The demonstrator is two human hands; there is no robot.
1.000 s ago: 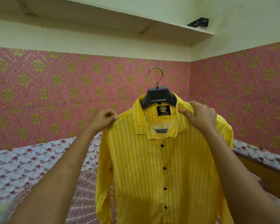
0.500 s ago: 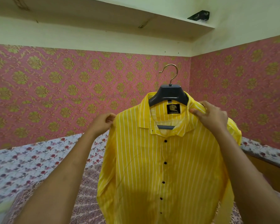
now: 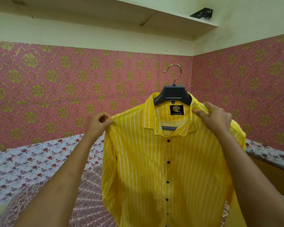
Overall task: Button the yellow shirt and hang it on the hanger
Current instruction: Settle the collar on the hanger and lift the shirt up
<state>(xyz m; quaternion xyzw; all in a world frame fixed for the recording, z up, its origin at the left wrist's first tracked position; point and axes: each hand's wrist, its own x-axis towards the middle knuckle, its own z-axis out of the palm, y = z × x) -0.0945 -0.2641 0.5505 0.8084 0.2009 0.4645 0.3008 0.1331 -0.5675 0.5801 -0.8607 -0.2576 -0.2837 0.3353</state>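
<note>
The yellow shirt [image 3: 167, 161] with white stripes hangs in the air in front of me, its black buttons fastened down the front. It sits on a dark grey hanger [image 3: 173, 94] with a metal hook sticking up above the collar. My left hand [image 3: 97, 122] pinches the shirt's left shoulder. My right hand [image 3: 214, 116] grips the right shoulder just beside the collar. The hook is not caught on anything. The lower hem is cut off by the frame.
Below lies a bed with a floral sheet [image 3: 31, 159] and a paisley cloth [image 3: 90, 190]. A wooden bed edge [image 3: 272, 174] runs at the right. Pink patterned walls surround, and a pale shelf [image 3: 154, 15] juts out overhead.
The shirt on its hanger has shifted to the right in view with both hands. Both hands keep hold of the shoulders.
</note>
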